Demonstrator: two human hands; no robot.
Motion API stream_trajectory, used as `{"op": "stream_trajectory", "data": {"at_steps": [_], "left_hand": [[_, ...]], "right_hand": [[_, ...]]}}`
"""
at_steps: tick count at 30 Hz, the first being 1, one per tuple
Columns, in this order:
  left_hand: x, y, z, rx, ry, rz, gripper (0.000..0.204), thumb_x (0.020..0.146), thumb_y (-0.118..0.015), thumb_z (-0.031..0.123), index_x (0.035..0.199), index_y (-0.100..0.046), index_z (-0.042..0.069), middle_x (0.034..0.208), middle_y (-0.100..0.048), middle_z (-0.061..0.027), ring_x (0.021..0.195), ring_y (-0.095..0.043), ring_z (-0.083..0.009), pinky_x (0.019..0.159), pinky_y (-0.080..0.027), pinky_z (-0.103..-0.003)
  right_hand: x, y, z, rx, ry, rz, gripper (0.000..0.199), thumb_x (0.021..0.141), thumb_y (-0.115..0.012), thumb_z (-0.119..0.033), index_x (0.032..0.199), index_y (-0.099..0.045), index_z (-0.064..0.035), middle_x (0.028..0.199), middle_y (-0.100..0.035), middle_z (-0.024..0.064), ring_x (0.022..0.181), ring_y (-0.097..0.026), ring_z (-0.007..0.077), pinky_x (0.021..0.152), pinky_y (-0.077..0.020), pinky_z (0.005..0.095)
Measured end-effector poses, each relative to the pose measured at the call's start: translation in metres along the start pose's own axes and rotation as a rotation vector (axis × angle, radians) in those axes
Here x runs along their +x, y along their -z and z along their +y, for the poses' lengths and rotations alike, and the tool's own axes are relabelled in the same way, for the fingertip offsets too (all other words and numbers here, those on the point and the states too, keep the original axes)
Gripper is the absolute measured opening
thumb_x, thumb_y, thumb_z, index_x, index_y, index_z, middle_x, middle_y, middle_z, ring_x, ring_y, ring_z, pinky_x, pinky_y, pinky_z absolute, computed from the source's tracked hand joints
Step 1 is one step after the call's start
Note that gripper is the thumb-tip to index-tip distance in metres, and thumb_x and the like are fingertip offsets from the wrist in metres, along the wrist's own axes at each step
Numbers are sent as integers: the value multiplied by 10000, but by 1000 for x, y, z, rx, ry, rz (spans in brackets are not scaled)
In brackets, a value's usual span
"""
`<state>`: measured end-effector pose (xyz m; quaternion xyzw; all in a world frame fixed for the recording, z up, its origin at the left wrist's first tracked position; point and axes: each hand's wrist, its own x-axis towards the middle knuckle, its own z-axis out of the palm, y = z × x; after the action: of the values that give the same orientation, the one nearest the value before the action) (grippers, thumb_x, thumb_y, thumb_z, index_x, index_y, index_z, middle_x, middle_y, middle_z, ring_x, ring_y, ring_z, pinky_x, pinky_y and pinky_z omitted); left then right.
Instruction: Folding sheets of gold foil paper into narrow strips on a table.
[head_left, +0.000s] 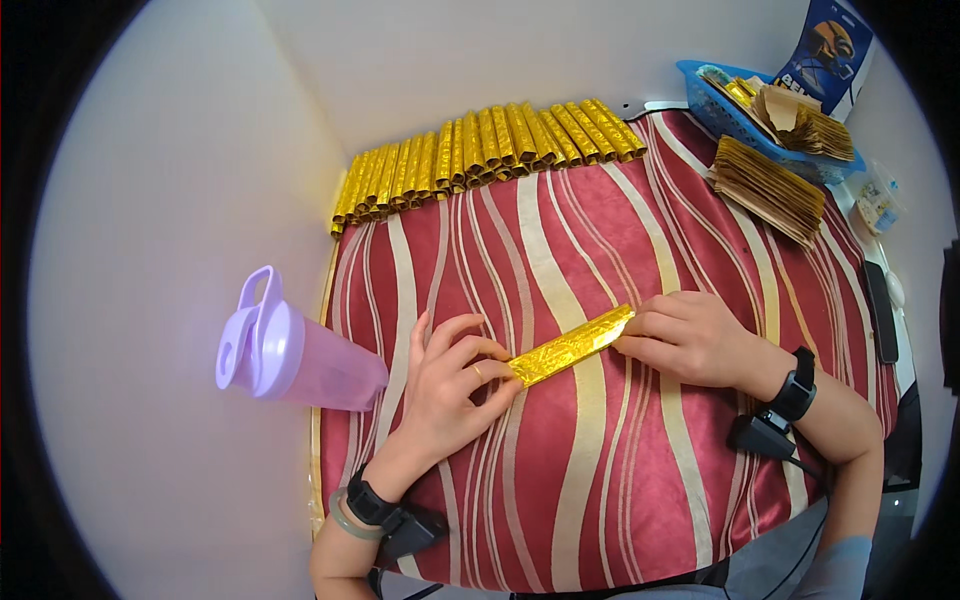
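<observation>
A shiny gold foil paper roll (pixel 570 346) lies slantwise between my hands, over the middle of the striped cloth. My left hand (pixel 455 385) pinches its lower left end between thumb and fingers. At the upper right end, the fingertips of my right hand (pixel 690 340) close on the roll; some of those fingertips are hidden. Along the far side of the table, a row of stacked gold foil rolls (pixel 490 145) shows open, folded ends toward me.
A purple drinking bottle (pixel 310 350) stands left of my left hand. At the far right are a blue basket (pixel 720 110) with papers, a stack of brown paper sheets (pixel 765 190), a clear plastic container (pixel 876 208) and a black phone-like object (pixel 880 312). Red striped cloth (pixel 620 480) covers the table.
</observation>
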<state>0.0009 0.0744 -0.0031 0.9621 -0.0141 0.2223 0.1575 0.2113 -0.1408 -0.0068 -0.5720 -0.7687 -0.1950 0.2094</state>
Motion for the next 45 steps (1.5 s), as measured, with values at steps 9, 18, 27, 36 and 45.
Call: {"op": "stream_trajectory", "data": {"at_steps": [9,18,27,36,45], "left_hand": [[1,-1,-1,7,8,-7,137,701,-792,127,771,-674,122,903,-669,12,1093,-569,-243,1057,-246,-555],[6,3,-1,-90,69,-17,73,748,-733,81,769,-667,106,842,-688,18,1068,-584,-222,1079,-243,-541],[9,0,-8,-108,102,-21,63,767,-716,76,783,-658,96,845,-677,10,1061,-585,-219,1085,-241,-541],[9,1,-11,-123,62,-35,70,777,-718,94,791,-650,96,873,-664,13,1067,-578,-217,1087,-209,-552],[9,3,3,81,-121,234,183,699,-780,126,826,-648,122,800,-587,14,842,-555,-224,765,-429,-395]], "right_hand": [[2,4,-2,-134,94,-44,249,757,-617,-127,995,-650,-63,918,-601,7,849,-598,139,715,-493,253],[0,3,-4,-153,189,-60,259,766,-608,-121,1012,-659,-60,921,-610,12,849,-598,131,691,-477,241],[10,1,-5,-76,78,-77,337,785,-582,-121,1108,-620,-33,1058,-625,59,968,-613,183,795,-502,285],[12,-2,-3,-86,6,-113,367,787,-572,-127,1139,-615,-35,1160,-606,88,1109,-577,222,949,-473,345],[9,-10,-1,25,-66,-183,347,790,-579,-116,1121,-625,-24,1115,-615,87,1075,-584,227,925,-483,352]]}}
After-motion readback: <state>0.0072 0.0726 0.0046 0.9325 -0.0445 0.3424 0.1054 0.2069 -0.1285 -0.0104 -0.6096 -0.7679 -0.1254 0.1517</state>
